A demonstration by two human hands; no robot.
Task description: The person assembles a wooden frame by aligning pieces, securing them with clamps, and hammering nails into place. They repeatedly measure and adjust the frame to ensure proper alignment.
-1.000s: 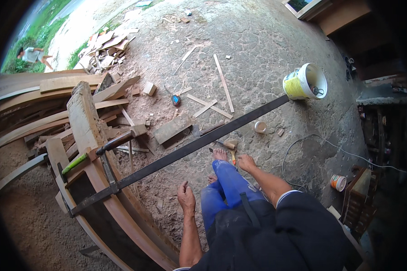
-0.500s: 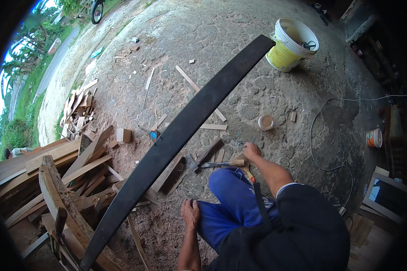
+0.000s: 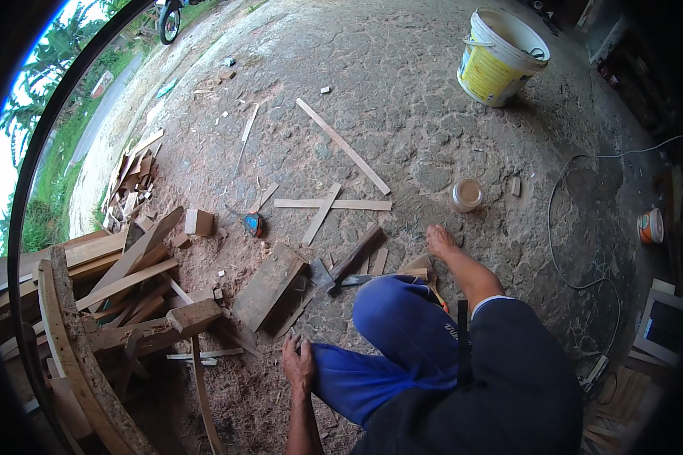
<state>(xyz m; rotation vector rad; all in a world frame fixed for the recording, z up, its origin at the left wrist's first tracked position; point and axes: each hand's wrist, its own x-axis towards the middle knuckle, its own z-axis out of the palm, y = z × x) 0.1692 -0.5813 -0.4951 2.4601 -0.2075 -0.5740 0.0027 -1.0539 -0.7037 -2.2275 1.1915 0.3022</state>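
Note:
My left hand (image 3: 298, 364) rests beside my left knee, its fingers curled in; whatever they hold is hidden. My right hand (image 3: 439, 240) reaches down to the rough floor, fingers bunched together near some tiny thin bits, too small to name. Just below it, partly behind my knee, lies a wooden-handled tool (image 3: 416, 270). A hammer (image 3: 323, 276) with a dark wooden handle lies ahead of my knees, next to a thick wooden block (image 3: 269, 287). A small round tub (image 3: 467, 195) stands beyond my right hand.
Scrap wood (image 3: 133, 277) is heaped at left, with a curved timber (image 3: 64, 341) in front. Thin slats (image 3: 343, 146) and a tape measure (image 3: 253, 224) lie ahead. A yellow-and-white bucket (image 3: 497, 68) stands far right; a cable (image 3: 558, 227) runs along the right.
The long dark strip that crossed the picture has swung to the left edge, uncovering slats and the block. The view has shifted slightly; both hands stay in nearly the same places.

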